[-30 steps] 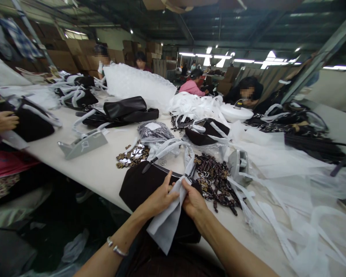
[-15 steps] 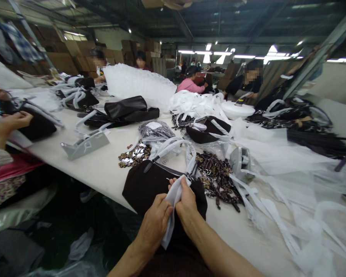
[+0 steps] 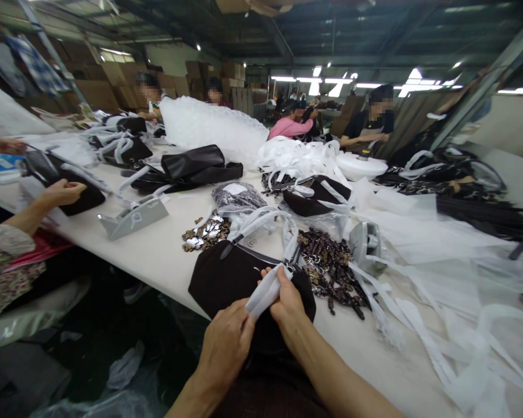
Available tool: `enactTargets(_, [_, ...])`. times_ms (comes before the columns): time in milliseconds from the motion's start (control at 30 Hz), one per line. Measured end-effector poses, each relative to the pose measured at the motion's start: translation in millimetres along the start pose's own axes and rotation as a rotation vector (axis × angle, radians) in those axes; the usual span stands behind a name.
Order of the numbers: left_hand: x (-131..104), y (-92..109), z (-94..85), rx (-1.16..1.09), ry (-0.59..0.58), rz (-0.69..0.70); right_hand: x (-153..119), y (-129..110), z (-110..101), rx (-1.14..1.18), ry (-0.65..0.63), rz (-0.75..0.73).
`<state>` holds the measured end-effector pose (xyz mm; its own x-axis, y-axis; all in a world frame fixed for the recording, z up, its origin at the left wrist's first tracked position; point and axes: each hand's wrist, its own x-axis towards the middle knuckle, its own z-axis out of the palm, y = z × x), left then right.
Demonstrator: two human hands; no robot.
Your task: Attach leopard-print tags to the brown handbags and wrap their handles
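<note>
A dark brown handbag (image 3: pixel 218 278) lies at the table's near edge, its handles (image 3: pixel 261 216) wrapped in white material. Across its front runs a strip of thin white wrapping (image 3: pixel 264 293). My left hand (image 3: pixel 229 334) is closed on the strip's lower end. Near the ring at the bag's right handle, my right hand (image 3: pixel 283 293) pinches the upper end between thumb and fingers. Beyond the bag lie a pile of brown and gold chain charms (image 3: pixel 326 264) and a heap of small gold and silver pieces (image 3: pixel 207 232).
A grey tape dispenser (image 3: pixel 135 217) stands at left, another (image 3: pixel 366 244) at right. White strips (image 3: pixel 296 154) are heaped further back. Dark bags (image 3: pixel 192 168) lie across the table. At left, a co-worker's hand (image 3: pixel 63 194) is at another bag; several people work behind.
My left hand has drawn down and left, pulling the strip straighter. My right hand stays near the handle ring. The co-worker's hand at left has moved right.
</note>
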<state>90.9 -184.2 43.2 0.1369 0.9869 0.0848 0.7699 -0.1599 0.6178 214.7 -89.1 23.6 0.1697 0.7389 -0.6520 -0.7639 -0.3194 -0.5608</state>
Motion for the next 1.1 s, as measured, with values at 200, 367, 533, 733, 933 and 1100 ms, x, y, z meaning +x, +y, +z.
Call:
enactTargets(200, [7,-7,-17.9,-0.386,-0.031,-0.113,-33,-4,-7,-0.020,-0.197,0.193])
enactTargets(367, [3,-6,-16.6,-0.443,-0.046,-0.064,-56,5,-18,0.054,-0.292,0.293])
enactTargets(533, [-10,-9,-3.1,-0.236,0.102,0.179,-47,15,-14,0.134,-0.137,0.233])
enactTargets(733, [-16,-12,-3.8,-0.206,0.117,0.106,-44,17,-9,0.105,-0.062,0.218])
enactTargets(933, [4,-14,-17.3,-0.402,-0.006,-0.256,-44,18,-8,0.066,-0.082,0.166])
enactTargets(1100, [6,-11,-7.1,-0.354,-0.114,-0.189,-44,22,-9,0.090,-0.055,0.128])
